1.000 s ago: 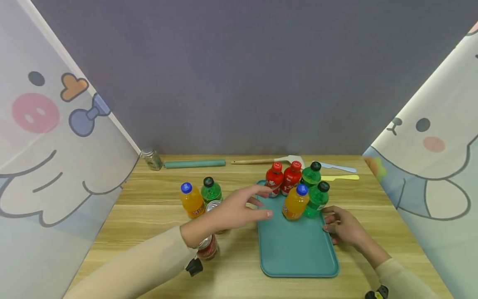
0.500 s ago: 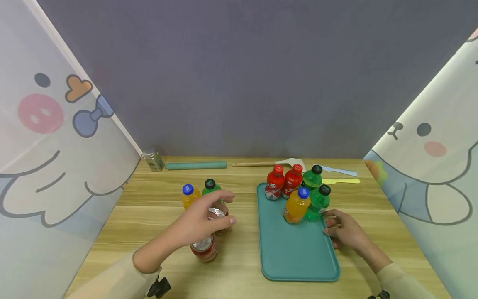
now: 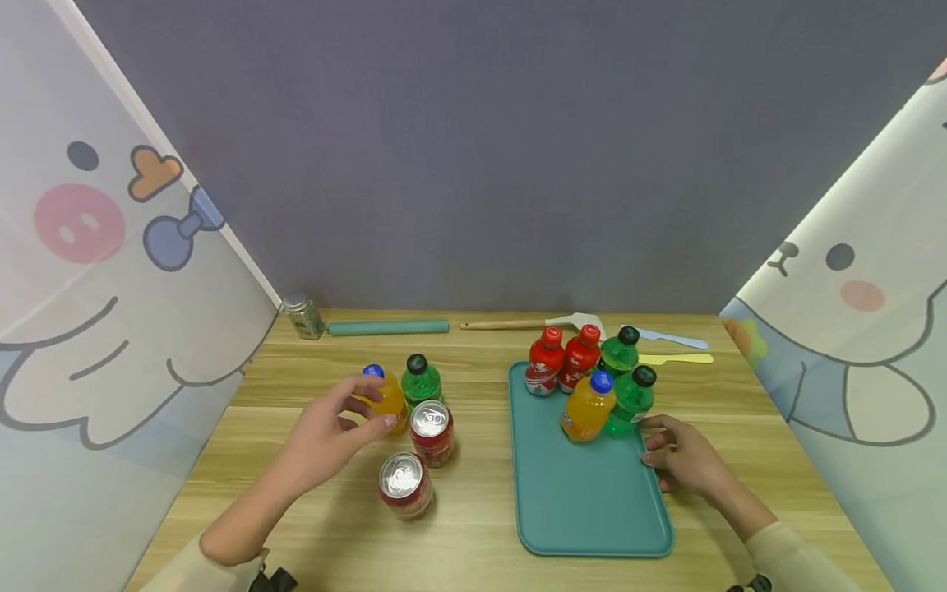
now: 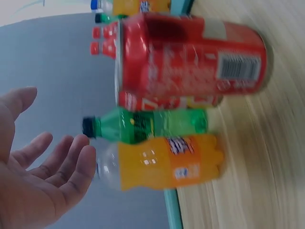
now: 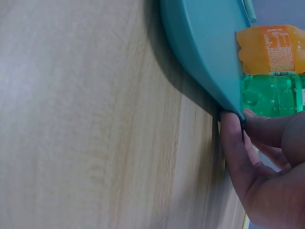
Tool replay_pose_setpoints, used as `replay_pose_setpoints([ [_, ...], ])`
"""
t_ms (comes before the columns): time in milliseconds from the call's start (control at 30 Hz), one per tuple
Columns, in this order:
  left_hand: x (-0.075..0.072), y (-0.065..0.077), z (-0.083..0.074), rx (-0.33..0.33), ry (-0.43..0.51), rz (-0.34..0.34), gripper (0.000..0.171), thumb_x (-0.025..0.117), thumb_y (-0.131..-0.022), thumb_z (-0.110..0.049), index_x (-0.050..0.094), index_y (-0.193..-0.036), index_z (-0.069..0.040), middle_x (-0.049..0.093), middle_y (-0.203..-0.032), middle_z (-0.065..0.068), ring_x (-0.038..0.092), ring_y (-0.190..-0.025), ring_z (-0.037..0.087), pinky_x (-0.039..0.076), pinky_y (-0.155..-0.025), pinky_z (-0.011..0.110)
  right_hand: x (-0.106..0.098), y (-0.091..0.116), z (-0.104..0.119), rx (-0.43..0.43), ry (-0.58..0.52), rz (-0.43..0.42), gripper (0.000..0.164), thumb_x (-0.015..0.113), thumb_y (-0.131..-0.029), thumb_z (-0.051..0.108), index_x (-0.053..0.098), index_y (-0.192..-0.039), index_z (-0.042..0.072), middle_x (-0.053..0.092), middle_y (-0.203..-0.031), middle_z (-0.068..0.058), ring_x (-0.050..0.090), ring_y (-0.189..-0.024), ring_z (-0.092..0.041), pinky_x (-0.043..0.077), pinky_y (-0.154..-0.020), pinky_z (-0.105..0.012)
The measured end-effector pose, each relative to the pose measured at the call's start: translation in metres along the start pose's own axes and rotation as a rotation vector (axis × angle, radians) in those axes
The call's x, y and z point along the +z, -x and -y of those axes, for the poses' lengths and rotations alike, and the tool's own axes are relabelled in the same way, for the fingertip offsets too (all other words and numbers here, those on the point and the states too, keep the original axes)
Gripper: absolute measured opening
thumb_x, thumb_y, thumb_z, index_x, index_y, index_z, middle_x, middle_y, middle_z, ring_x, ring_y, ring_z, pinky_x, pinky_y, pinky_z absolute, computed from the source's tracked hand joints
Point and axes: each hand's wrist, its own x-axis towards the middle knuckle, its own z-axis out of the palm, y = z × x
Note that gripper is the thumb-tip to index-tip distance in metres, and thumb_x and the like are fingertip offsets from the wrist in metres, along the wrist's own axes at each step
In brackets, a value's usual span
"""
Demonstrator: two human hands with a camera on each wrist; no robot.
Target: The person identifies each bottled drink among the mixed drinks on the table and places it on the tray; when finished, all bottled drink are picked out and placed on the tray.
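My left hand [image 3: 329, 432] reaches beside an orange soda bottle [image 3: 392, 401] with a blue cap, fingers spread and loosely bent. In the left wrist view its fingertips lie near the top of that bottle [image 4: 162, 162], with nothing in the palm. A green soda bottle [image 3: 422, 385] and two red soda cans [image 3: 405, 487] stand just to the right. My right hand [image 3: 686, 456] pinches the right rim of a teal tray [image 3: 592, 510]; the right wrist view shows thumb and finger on either side of the rim. At the tray's far end stand two red bottles [image 3: 545, 366], two green bottles [image 3: 631, 403] and another orange bottle [image 3: 587, 411].
Along the back of the wooden table [image 3: 473, 526] lie a teal rod [image 3: 388, 327], a spatula [image 3: 510, 325], a blue knife [image 3: 673, 338] and a yellow knife [image 3: 676, 358]. A small glass jar [image 3: 304, 319] stands at the back left. Panels enclose the table's back and sides.
My left hand has moved left from above the tray, past the cans, to the orange bottle on the table. The right hand keeps its hold on the tray rim.
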Motion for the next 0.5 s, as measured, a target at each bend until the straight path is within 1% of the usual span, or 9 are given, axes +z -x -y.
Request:
replay_pose_setpoints([
  [67,-0.003,0.000,0.005,-0.015,-0.027,-0.022,0.045,0.080,-0.092,-0.025,0.060,-0.131,-0.014,0.067,-0.117,0.007,0.067,-0.095,0.019,0.058,-0.074,0.028,0.000,0.000,0.000,0.003,-0.001,-0.001,0.053,0.068,-0.092,-0.005,0.048,-0.141,-0.006,0.061,-0.105,-0.021,0.064,-0.071,-0.026,0.061,-0.054,-0.040],
  [167,-0.005,-0.001,0.012,-0.048,-0.063,-0.048,0.045,0.080,-0.092,-0.027,0.059,-0.129,-0.012,0.068,-0.117,0.010,0.066,-0.096,0.020,0.058,-0.075,0.028,0.000,0.000,-0.001,0.007,-0.005,-0.002,0.053,0.069,-0.092,-0.005,0.049,-0.141,-0.006,0.060,-0.105,-0.021,0.064,-0.071,-0.025,0.060,-0.054,-0.040],
  [300,-0.008,-0.004,0.022,-0.070,-0.101,-0.078,0.047,0.079,-0.092,-0.028,0.056,-0.127,-0.007,0.068,-0.118,0.014,0.067,-0.097,0.023,0.058,-0.076,0.029,0.001,0.000,-0.001,0.006,-0.009,-0.004,0.053,0.068,-0.092,-0.005,0.049,-0.141,-0.006,0.060,-0.104,-0.021,0.063,-0.070,-0.025,0.060,-0.053,-0.040],
  [400,-0.010,-0.007,0.031,-0.089,-0.110,-0.083,0.052,0.079,-0.092,-0.028,0.052,-0.131,-0.005,0.066,-0.121,0.016,0.069,-0.099,0.027,0.059,-0.076,0.031,0.001,0.000,0.000,0.005,-0.007,-0.006,0.052,0.068,-0.092,-0.005,0.049,-0.141,-0.006,0.061,-0.104,-0.021,0.064,-0.070,-0.025,0.060,-0.053,-0.040],
  [500,-0.011,-0.012,0.039,-0.108,-0.102,-0.072,0.059,0.078,-0.093,-0.029,0.049,-0.136,-0.003,0.064,-0.126,0.019,0.069,-0.104,0.034,0.061,-0.078,0.039,0.000,0.000,0.001,0.004,-0.006,-0.005,0.053,0.069,-0.092,-0.004,0.049,-0.141,-0.005,0.061,-0.104,-0.021,0.064,-0.070,-0.024,0.060,-0.054,-0.040],
])
